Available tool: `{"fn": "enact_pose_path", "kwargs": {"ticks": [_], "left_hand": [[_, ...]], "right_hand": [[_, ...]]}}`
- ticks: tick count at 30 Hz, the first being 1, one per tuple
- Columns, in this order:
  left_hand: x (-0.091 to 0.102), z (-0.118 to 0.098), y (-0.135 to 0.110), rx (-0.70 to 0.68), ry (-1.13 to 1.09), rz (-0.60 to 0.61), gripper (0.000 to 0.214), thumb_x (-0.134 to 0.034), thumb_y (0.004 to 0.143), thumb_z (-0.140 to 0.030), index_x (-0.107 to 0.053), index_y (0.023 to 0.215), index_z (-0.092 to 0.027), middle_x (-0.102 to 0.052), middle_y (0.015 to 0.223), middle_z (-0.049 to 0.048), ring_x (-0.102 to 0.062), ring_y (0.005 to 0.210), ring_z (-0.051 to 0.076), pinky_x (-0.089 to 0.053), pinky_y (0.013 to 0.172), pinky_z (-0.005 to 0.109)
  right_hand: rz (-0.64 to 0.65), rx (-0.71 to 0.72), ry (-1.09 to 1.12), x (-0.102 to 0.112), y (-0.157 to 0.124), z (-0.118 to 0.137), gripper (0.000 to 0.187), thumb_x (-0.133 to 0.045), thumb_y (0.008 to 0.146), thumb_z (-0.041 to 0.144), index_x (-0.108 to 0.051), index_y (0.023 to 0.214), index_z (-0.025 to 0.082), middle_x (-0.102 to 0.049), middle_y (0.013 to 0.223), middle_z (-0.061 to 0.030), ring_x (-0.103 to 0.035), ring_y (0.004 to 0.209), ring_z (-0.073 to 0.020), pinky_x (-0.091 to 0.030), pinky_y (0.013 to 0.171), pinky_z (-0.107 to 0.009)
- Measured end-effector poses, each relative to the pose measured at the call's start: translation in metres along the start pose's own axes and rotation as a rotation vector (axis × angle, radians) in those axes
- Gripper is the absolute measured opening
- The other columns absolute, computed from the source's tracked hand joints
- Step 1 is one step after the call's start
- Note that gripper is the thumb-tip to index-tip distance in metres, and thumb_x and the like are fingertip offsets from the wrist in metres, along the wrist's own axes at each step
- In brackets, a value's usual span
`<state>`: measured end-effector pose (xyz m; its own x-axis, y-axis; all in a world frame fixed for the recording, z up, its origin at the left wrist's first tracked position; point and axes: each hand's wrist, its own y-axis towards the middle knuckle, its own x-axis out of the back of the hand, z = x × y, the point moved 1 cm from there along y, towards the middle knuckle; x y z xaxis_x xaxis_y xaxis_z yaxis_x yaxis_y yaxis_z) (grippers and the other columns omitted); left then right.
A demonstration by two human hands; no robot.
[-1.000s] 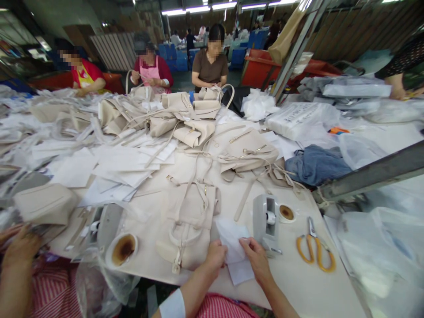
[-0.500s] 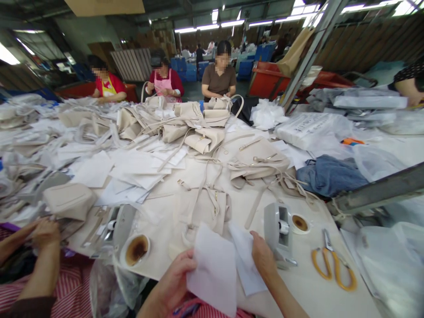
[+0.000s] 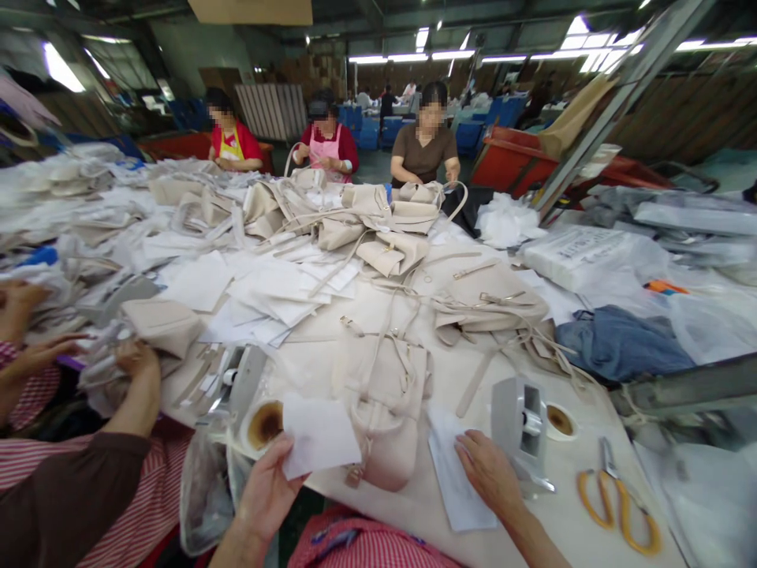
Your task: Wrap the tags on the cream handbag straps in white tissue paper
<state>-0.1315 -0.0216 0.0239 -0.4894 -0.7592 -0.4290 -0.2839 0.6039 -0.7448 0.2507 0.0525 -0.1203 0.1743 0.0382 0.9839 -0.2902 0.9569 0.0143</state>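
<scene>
My left hand point(image 3: 269, 481) grips a white paper sheet point(image 3: 319, 438) by its left edge, thumb on top, holding it over the table's front edge. Flat on the table to the right lie more white sheets point(image 3: 453, 481). My right hand point(image 3: 488, 473) rests on them, its fingers stretched across the right side. Between the two hands lies a beige handbag point(image 3: 387, 426) with straps and gold-coloured buckles, its lower end near the table edge. The left sheet partly covers a tape roll point(image 3: 266, 426).
Grey tape dispensers point(image 3: 520, 426) stand on both sides. Orange-handled scissors point(image 3: 618, 497) lie at the right. Beyond are a pile of white papers point(image 3: 266, 292), more beige bags point(image 3: 390, 252) and blue cloth point(image 3: 620, 343). At the left a co-worker's hands point(image 3: 139, 363) handle a bag. Other people sit opposite.
My left hand has moved left with its sheet, uncovering the handbag's lower part. The sheets under my right hand now lie flat. The camera view has shifted left.
</scene>
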Motion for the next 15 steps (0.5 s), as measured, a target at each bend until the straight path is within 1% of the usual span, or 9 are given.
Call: {"fn": "enact_pose_path", "kwargs": {"ticks": [2,4,6,8,9,10,12,14,15], "left_hand": [[0.003,0.005,0.001,0.018,0.005,0.04,0.031,-0.059,0.072,-0.003,-0.065,0.1,-0.015,-0.076,0.076,0.0022,-0.07,0.063,0.017,-0.058,0.056,0.025],[0.008,0.009,0.003,0.032,0.026,0.115,0.031,-0.062,0.069,-0.005,-0.066,0.099,-0.015,-0.075,0.076,0.0019,-0.071,0.067,0.017,-0.058,0.061,0.025],[0.011,0.01,0.004,0.033,0.07,0.224,0.029,-0.067,0.066,-0.01,-0.068,0.095,-0.015,-0.075,0.076,0.0021,-0.071,0.071,0.019,-0.057,0.064,0.025],[0.013,0.011,0.003,0.036,0.129,0.336,0.027,-0.072,0.062,-0.015,-0.07,0.089,-0.014,-0.074,0.076,0.0028,-0.07,0.07,0.019,-0.054,0.064,0.024],[0.013,0.013,0.002,0.046,0.16,0.385,0.027,-0.074,0.06,-0.018,-0.071,0.087,-0.013,-0.074,0.075,0.0035,-0.068,0.068,0.018,-0.053,0.062,0.024],[0.011,0.015,0.0,0.059,0.189,0.428,0.027,-0.075,0.058,-0.02,-0.071,0.084,-0.013,-0.074,0.074,0.0044,-0.067,0.065,0.018,-0.051,0.06,0.023],[0.007,0.024,-0.002,0.099,0.236,0.501,0.031,-0.074,0.056,-0.025,-0.072,0.083,-0.011,-0.073,0.073,0.0063,-0.064,0.062,0.017,-0.047,0.058,0.023],[0.001,0.036,-0.003,0.131,0.292,0.55,0.033,-0.071,0.056,-0.029,-0.072,0.084,-0.01,-0.072,0.072,0.0072,-0.062,0.062,0.016,-0.044,0.058,0.023],[-0.001,0.044,-0.002,0.144,0.34,0.567,0.033,-0.07,0.056,-0.029,-0.071,0.083,-0.01,-0.071,0.069,0.0067,-0.061,0.061,0.016,-0.042,0.058,0.023]], "right_hand": [[-0.097,-0.029,0.105,0.008,0.0,-0.005,0.037,-0.035,0.096,0.03,-0.069,0.102,0.017,-0.069,0.111,-0.0147,-0.062,0.107,-0.0263,-0.048,0.094,-0.039],[-0.209,-0.11,0.265,0.022,-0.003,-0.009,0.04,-0.035,0.095,0.04,-0.069,0.095,0.02,-0.07,0.106,-0.0138,-0.061,0.107,-0.0281,-0.048,0.096,-0.043],[-0.29,-0.248,0.423,0.04,-0.006,-0.004,0.041,-0.039,0.09,0.051,-0.068,0.085,0.022,-0.071,0.095,-0.013,-0.062,0.098,-0.0303,-0.05,0.089,-0.045],[-0.261,-0.424,0.623,0.058,-0.009,0.016,0.046,-0.047,0.081,0.063,-0.067,0.08,0.022,-0.071,0.088,-0.0128,-0.063,0.088,-0.0309,-0.051,0.079,-0.045],[-0.189,-0.512,0.771,0.066,-0.01,0.031,0.051,-0.052,0.076,0.069,-0.068,0.08,0.021,-0.072,0.088,-0.0131,-0.063,0.085,-0.0306,-0.051,0.076,-0.043],[-0.065,-0.592,0.952,0.073,-0.011,0.051,0.056,-0.055,0.072,0.073,-0.069,0.082,0.02,-0.073,0.088,-0.0133,-0.065,0.084,-0.03,-0.052,0.073,-0.041],[0.279,-0.681,1.39,0.082,-0.012,0.096,0.067,-0.058,0.066,0.081,-0.071,0.087,0.018,-0.075,0.092,-0.0138,-0.068,0.086,-0.0282,-0.052,0.071,-0.037],[0.589,-0.639,1.743,0.088,-0.011,0.139,0.076,-0.054,0.066,0.085,-0.071,0.095,0.017,-0.076,0.095,-0.0141,-0.071,0.087,-0.027,-0.053,0.074,-0.037],[0.665,-0.594,1.839,0.089,-0.01,0.155,0.074,-0.055,0.068,0.084,-0.071,0.098,0.017,-0.077,0.096,-0.0133,-0.071,0.087,-0.0261,-0.053,0.075,-0.037]]}}
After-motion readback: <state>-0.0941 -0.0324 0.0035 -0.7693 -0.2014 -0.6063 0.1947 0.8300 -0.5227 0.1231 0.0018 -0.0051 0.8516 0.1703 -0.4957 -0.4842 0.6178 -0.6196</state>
